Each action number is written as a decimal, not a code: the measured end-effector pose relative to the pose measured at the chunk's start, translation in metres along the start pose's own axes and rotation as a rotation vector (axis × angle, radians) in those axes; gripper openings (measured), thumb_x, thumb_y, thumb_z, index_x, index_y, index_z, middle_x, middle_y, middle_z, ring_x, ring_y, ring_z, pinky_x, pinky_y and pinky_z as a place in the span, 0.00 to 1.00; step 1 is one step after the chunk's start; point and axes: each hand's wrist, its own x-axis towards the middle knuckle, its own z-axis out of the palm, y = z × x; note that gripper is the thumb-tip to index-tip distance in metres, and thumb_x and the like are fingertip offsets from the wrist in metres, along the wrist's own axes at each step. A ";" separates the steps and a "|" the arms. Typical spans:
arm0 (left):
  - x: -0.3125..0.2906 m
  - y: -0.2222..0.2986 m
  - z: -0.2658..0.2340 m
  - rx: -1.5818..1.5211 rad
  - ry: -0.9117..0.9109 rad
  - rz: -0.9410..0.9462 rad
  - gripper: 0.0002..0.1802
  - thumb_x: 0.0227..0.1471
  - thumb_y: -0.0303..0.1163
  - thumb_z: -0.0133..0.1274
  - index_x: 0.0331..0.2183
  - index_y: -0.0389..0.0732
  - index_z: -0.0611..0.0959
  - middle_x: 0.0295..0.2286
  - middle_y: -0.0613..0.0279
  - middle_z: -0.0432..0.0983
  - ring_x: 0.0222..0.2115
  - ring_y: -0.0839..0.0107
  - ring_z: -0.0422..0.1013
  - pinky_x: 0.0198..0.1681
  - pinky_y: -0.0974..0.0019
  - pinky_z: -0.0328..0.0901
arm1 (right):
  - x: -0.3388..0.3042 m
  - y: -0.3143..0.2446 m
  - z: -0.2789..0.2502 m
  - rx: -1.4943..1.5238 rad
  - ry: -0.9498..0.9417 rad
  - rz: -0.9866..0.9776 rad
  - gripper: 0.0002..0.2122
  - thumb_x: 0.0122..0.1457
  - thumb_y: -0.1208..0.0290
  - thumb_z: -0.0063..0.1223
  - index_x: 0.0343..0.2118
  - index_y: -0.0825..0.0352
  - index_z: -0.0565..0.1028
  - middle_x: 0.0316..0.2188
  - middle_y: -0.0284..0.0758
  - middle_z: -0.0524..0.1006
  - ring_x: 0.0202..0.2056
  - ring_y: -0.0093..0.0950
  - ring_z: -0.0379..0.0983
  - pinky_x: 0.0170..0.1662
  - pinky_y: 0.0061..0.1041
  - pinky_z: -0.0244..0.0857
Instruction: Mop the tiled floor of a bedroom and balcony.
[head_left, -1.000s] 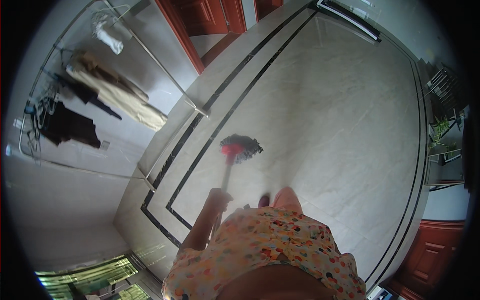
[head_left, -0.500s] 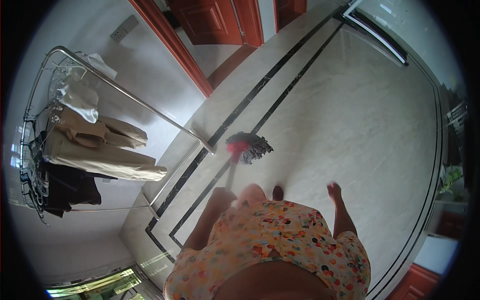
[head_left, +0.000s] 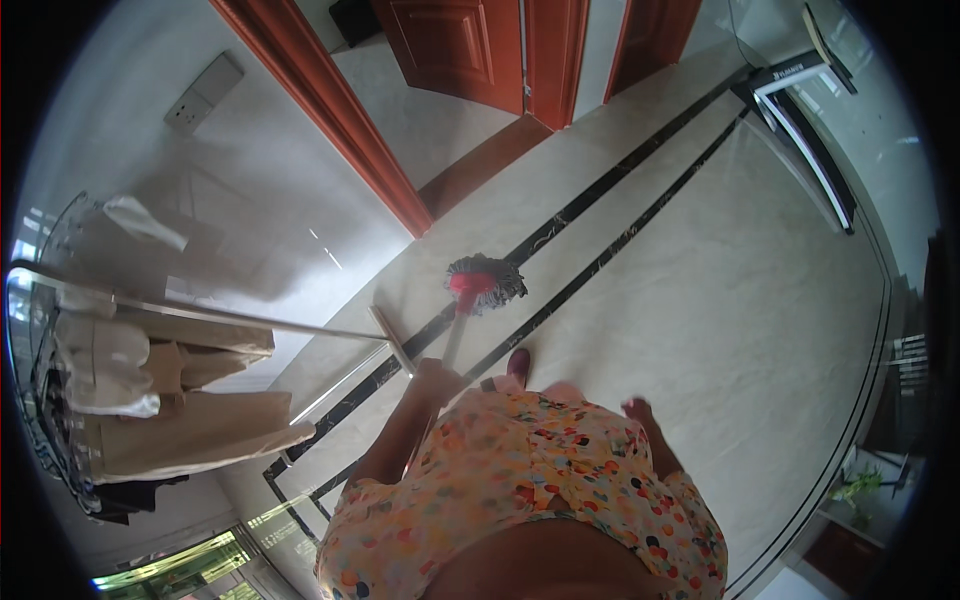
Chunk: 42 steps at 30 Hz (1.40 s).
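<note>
My left hand (head_left: 437, 379) is closed around the pale handle of a mop (head_left: 484, 282). The handle slants away from me to a bright red fitting, and the mop's grey, stringy head lies on the tiled floor, against the dark floor stripe. To the right of my patterned top, my right hand (head_left: 637, 408) hangs low with nothing visible in it. Its fingers are too small and blurred to tell whether they are open or closed. A dark reddish shoe (head_left: 518, 364) shows just in front of my top.
On the left stands a metal clothes rack (head_left: 300, 328) with beige trousers (head_left: 200, 430) and other garments. Ahead is a doorway with a red-brown door (head_left: 450, 50). A black-and-silver framed machine (head_left: 805, 130) stands at the far right. A green plant (head_left: 858, 485) is at the right edge.
My view has turned and moved forward, so the rack sits lower and the doorway nearer. The mop head has shifted onto the wide dark stripe. My left hand keeps its hold.
</note>
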 end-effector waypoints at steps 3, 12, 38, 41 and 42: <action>0.018 -0.002 0.010 -0.047 -0.134 0.053 0.12 0.32 0.25 0.50 0.25 0.31 0.69 0.12 0.59 0.66 0.11 0.75 0.62 0.09 0.74 0.55 | 0.015 0.056 0.086 0.248 0.222 0.152 0.15 0.44 0.60 0.42 0.23 0.70 0.69 0.24 0.45 0.70 0.30 0.42 0.66 0.34 0.35 0.59; 0.006 0.035 0.001 -0.286 0.060 -0.020 0.08 0.31 0.25 0.51 0.13 0.30 0.73 0.09 0.62 0.64 0.07 0.75 0.59 0.09 0.72 0.53 | 0.013 0.090 0.017 0.149 0.351 0.092 0.13 0.45 0.62 0.41 0.21 0.70 0.69 0.22 0.45 0.70 0.27 0.42 0.66 0.31 0.36 0.60; 0.014 0.034 -0.012 -0.620 0.024 -0.309 0.04 0.27 0.20 0.49 0.12 0.32 0.70 0.08 0.63 0.60 0.08 0.75 0.56 0.10 0.72 0.49 | 0.005 0.036 -0.011 0.254 0.077 -0.230 0.15 0.46 0.60 0.37 0.22 0.66 0.72 0.24 0.46 0.70 0.29 0.41 0.67 0.34 0.36 0.60; 0.000 0.025 -0.016 -0.705 0.046 -0.324 0.05 0.27 0.19 0.49 0.11 0.35 0.69 0.08 0.64 0.60 0.07 0.76 0.56 0.09 0.73 0.48 | -0.004 0.035 -0.009 0.235 0.109 -0.164 0.15 0.46 0.59 0.37 0.22 0.67 0.72 0.24 0.46 0.70 0.29 0.41 0.67 0.34 0.36 0.60; 0.000 0.023 -0.021 -0.677 0.065 -0.274 0.05 0.27 0.19 0.49 0.11 0.35 0.69 0.08 0.64 0.60 0.07 0.76 0.56 0.09 0.73 0.49 | -0.008 0.035 -0.010 0.229 0.122 -0.137 0.15 0.45 0.59 0.37 0.22 0.67 0.72 0.24 0.46 0.70 0.29 0.41 0.67 0.34 0.36 0.60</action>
